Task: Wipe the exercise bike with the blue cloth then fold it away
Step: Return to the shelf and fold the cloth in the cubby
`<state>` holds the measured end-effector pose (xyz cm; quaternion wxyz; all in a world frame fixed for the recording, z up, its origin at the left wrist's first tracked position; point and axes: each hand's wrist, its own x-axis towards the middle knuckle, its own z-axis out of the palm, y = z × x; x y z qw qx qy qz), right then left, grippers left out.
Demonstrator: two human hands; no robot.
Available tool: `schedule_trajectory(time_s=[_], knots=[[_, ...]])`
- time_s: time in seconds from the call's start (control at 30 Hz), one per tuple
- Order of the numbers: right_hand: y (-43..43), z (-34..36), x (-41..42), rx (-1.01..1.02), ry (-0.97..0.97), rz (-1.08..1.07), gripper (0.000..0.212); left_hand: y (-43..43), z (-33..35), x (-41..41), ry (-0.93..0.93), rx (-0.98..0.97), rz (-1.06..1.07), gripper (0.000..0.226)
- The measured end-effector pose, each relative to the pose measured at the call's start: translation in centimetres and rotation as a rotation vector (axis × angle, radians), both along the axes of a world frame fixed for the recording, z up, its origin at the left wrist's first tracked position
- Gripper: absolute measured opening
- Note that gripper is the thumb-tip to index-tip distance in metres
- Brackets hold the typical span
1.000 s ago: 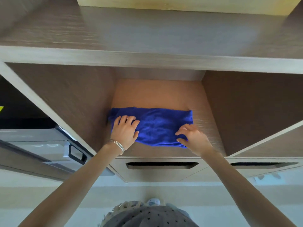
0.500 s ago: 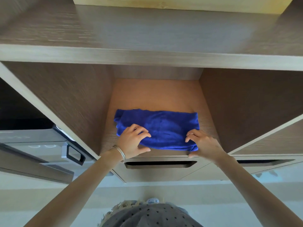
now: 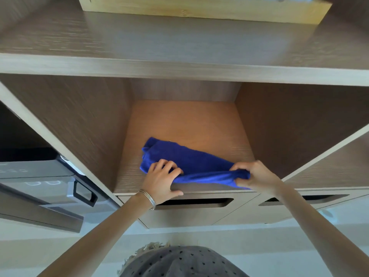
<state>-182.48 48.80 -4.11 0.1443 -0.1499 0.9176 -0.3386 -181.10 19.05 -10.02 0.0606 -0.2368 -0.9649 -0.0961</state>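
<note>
The blue cloth (image 3: 191, 162) lies in a wooden cubby (image 3: 185, 120) of a shelf unit, near the cubby's front edge. Its near edge is lifted off the shelf floor. My left hand (image 3: 162, 178), with thin bangles at the wrist, grips the cloth's near left part. My right hand (image 3: 253, 174) pinches the cloth's near right corner. The far part of the cloth still rests on the shelf floor. No exercise bike is in view.
A broad shelf board (image 3: 179, 43) runs above the cubby, with a pale wooden box (image 3: 203, 7) on it. Two drawers with slot handles (image 3: 191, 202) sit below. A dark appliance with a handle (image 3: 83, 192) stands in the left compartment.
The cloth lay flat and folded under both hands. It has been drawn toward the front edge, and both hands now lift its near edge; the view has shifted closer.
</note>
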Motion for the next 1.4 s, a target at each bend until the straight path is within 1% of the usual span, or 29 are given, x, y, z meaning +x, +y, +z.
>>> schedule_trajectory(time_s=[0.13, 0.2, 0.27, 0.33, 0.4, 0.47, 0.53, 0.57, 0.6, 0.67, 0.7, 0.73, 0.77, 0.8, 0.83, 0.9, 0.97, 1.03, 1.13, 1.2, 1.27, 1.4], knots=[[0.8, 1.6, -1.2, -0.185, -0.061, -0.120, 0.034, 0.3, 0.1, -0.5, 0.089, 0.171, 0.048, 0.022], [1.3, 2.2, -1.7, -0.246, -0.108, -0.172, 0.029, -0.1, 0.8, -1.3, 0.046, 0.195, 0.111, 0.015], [1.7, 2.7, -2.2, -0.244, -0.146, -0.189, 0.025, -0.9, 1.6, -2.3, -0.087, 0.191, 0.189, 0.014], [2.2, 3.1, -2.6, -0.174, -0.158, -0.174, 0.022, -1.6, 2.8, -3.4, -0.295, 0.224, 0.168, 0.013], [2.5, 3.3, -3.1, -0.089, -0.183, -0.159, 0.020, -2.1, 4.4, -4.3, -0.580, 0.345, 0.101, 0.005], [2.7, 3.5, -3.5, -0.053, -0.222, -0.180, 0.021, -2.6, 6.0, -5.3, -0.785, 0.487, 0.065, 0.005], [2.5, 3.5, -4.3, 0.007, -0.223, -0.222, 0.020, -2.8, 7.0, -6.3, -0.905, 0.558, 0.093, 0.003], [2.2, 3.4, -4.9, 0.048, -0.206, -0.241, 0.019, -2.6, 7.4, -7.0, -0.921, 0.568, 0.115, 0.003], [1.9, 3.3, -5.6, 0.087, -0.165, -0.263, 0.016, -2.3, 7.6, -7.7, -0.902, 0.570, 0.143, 0.004], [0.8, 2.8, -7.3, 0.205, -0.013, -0.320, 0.009, -1.4, 7.6, -9.5, -0.758, 0.546, 0.230, 0.009], [0.2, 2.6, -8.0, 0.277, 0.069, -0.355, 0.019, -1.0, 7.4, -10.3, -0.665, 0.507, 0.270, 0.016], [-0.3, 2.2, -8.5, 0.337, 0.122, -0.384, 0.031, -0.8, 7.1, -11.0, -0.578, 0.427, 0.309, 0.026], [-0.7, 1.8, -8.8, 0.366, 0.154, -0.400, 0.038, -0.6, 6.6, -11.5, -0.509, 0.299, 0.347, 0.038], [-1.2, 1.4, -8.8, 0.360, 0.172, -0.393, 0.041, -0.6, 6.2, -11.7, -0.454, 0.158, 0.364, 0.048], [-1.6, 0.9, -8.6, 0.339, 0.181, -0.359, 0.042, -0.7, 5.6, -11.7, -0.415, 0.072, 0.354, 0.052], [-2.0, -0.4, -7.8, 0.330, 0.188, -0.237, 0.044, -0.7, 4.3, -11.2, -0.403, 0.048, 0.271, 0.052], [-2.2, -2.0, -6.6, 0.412, 0.144, -0.121, 0.048, -0.9, 2.9, -10.1, -0.428, 0.018, 0.158, 0.052], [-2.3, -3.7, -5.2, 0.503, 0.075, -0.051, 0.053, -1.6, 1.2, -8.6, -0.453, -0.041, 0.099, 0.060], [-1.9, -5.2, -3.6, 0.538, 0.099, -0.061, 0.054, -2.6, -0.6, -7.1, -0.417, -0.115, 0.059, 0.074], [-1.5, -5.1, -3.0, 0.549, 0.114, -0.086, 0.053, -2.9, -1.1, -6.3, -0.398, -0.158, 0.022, 0.080], [-1.2, -4.7, -2.7, 0.581, 0.120, -0.103, 0.051, -3.0, -1.1, -5.6, -0.402, -0.153, -0.004, 0.079], [-2.5, -4.0, -2.5, 0.604, 0.222, -0.148, 0.041, -2.9, -0.4, -4.7, -0.378, -0.013, 0.008, 0.065]])
